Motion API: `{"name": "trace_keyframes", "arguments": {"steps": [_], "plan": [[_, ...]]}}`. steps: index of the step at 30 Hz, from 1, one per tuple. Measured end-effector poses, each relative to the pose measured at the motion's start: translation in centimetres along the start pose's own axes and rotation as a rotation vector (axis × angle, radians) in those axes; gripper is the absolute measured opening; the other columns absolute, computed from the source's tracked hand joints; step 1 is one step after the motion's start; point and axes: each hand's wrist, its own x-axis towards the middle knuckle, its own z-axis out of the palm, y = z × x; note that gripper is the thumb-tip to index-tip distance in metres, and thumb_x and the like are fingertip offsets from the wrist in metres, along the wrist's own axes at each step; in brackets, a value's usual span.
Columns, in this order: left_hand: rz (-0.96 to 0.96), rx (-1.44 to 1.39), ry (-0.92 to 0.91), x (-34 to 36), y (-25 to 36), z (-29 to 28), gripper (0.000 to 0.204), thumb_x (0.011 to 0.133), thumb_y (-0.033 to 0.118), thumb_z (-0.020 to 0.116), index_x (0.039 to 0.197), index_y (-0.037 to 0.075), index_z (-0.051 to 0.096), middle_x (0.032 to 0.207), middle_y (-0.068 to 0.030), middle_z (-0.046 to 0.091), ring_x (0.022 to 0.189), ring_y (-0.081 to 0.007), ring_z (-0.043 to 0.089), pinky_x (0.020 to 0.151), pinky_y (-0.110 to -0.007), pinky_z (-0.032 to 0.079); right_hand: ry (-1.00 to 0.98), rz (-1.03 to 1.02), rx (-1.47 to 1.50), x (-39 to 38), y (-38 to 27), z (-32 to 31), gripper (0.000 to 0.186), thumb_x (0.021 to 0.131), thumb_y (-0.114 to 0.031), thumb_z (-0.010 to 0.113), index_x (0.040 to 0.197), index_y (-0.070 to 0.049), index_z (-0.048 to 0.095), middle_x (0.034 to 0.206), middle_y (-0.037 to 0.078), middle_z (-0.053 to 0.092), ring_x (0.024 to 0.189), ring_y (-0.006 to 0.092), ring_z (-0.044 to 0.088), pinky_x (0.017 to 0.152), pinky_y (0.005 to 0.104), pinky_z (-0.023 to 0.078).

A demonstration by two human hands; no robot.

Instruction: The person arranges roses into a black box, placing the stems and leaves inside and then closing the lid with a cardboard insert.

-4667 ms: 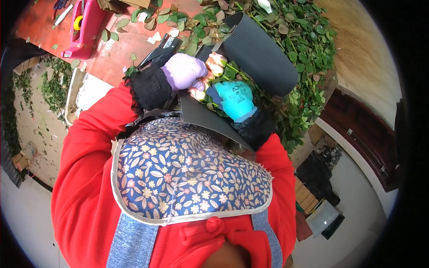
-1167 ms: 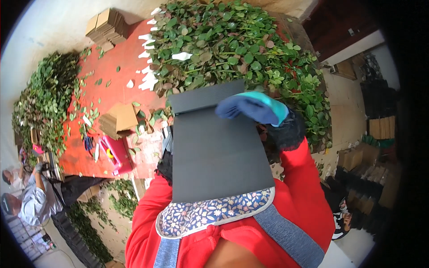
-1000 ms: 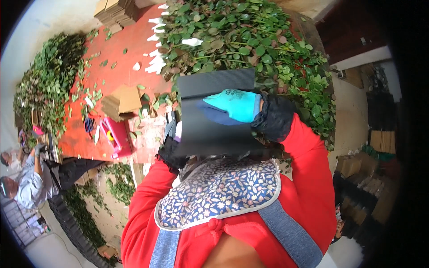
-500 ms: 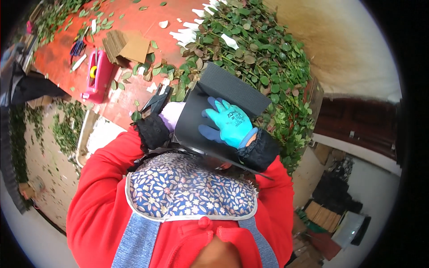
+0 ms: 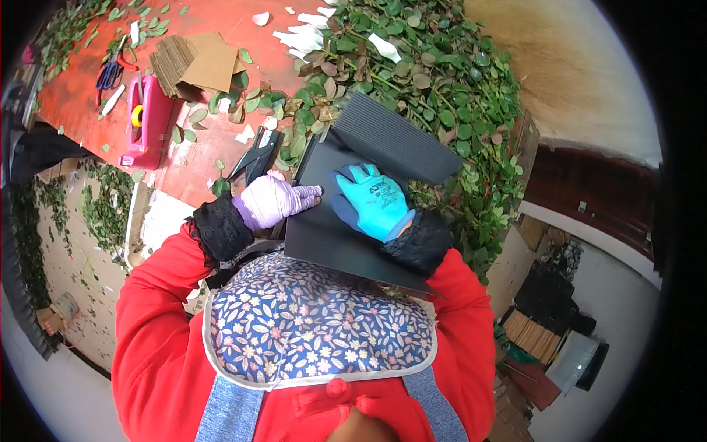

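Note:
A smooth black sheet (image 5: 324,239) lies tilted in front of my chest, with a ribbed dark grey panel (image 5: 398,136) along its far side. My right hand (image 5: 375,205), in a turquoise glove with dark blue fingertips, rests flat on the sheet. Wrapped in a lilac covering, my left hand (image 5: 271,201) reaches over the sheet's left edge with two fingers stretched out; its other fingers are partly hidden. Just beyond it lies a black stapler-like tool (image 5: 258,153). Leafy green stems (image 5: 449,110) are heaped behind and right of the panel, some ending in white sleeves (image 5: 303,38).
On the red table (image 5: 213,158) at the left are a pink tape dispenser (image 5: 151,121), scissors (image 5: 110,72) and brown cardboard pieces (image 5: 210,66). Loose leaves are scattered about. A pale tray (image 5: 140,221) stands below the table's left edge. Boxes (image 5: 534,335) sit at lower right.
My left hand has come out from beside the sheet and now lays its fingers over the edge. The right hand stays on the sheet, which sits slightly flatter.

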Motion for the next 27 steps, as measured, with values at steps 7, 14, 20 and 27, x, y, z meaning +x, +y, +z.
{"name": "trace_keyframes", "arguments": {"steps": [7, 14, 20, 27], "plan": [[0.024, -0.003, -0.264, 0.4, 0.1, -3.1, 0.04, 0.096, 0.016, 0.048, 0.136, 0.013, 0.054, 0.109, -0.0089, 0.069, 0.069, -0.0267, 0.065, 0.065, -0.04, 0.052, 0.069, -0.074, -0.261, -0.4, -0.4, 1.9, 0.044, 0.083, -0.031, 0.063, 0.122, -0.011, 0.059, 0.111, 0.01, 0.054, 0.101, 0.0316, 0.052, 0.07, 0.0454, 0.046], [-0.708, 0.597, 0.331, 2.7, -7.7, -12.6, 0.051, 0.078, 0.035, 0.076, 0.115, 0.007, 0.055, 0.106, -0.0126, 0.057, 0.098, -0.0316, 0.059, 0.077, -0.044, 0.05, 0.07, -0.035, -0.214, -0.8, -0.9, 2.1, 0.046, 0.085, -0.035, 0.061, 0.126, -0.014, 0.058, 0.121, 0.012, 0.053, 0.115, 0.035, 0.049, 0.082, 0.0492, 0.045], [-1.187, 0.737, 0.092, 1.6, -17.2, -14.3, 0.066, 0.072, 0.041, 0.081, 0.121, 0.006, 0.054, 0.104, -0.0147, 0.064, 0.092, -0.0364, 0.065, 0.076, -0.046, 0.052, 0.078, -0.034, -0.2, -1.0, -0.9, 2.4, 0.048, 0.084, -0.038, 0.064, 0.125, -0.013, 0.06, 0.124, 0.014, 0.053, 0.115, 0.0383, 0.048, 0.083, 0.0509, 0.045], [-1.077, 0.38, 0.453, -2.1, -16.4, -16.0, 0.045, 0.085, 0.036, 0.069, 0.115, 0.004, 0.056, 0.094, -0.0216, 0.069, 0.093, -0.0386, 0.067, 0.078, -0.049, 0.052, 0.085, -0.005, -0.167, -1.1, -1.1, 2.3, 0.047, 0.083, -0.037, 0.064, 0.124, -0.013, 0.061, 0.123, 0.013, 0.054, 0.114, 0.0367, 0.049, 0.08, 0.0498, 0.045]]}}
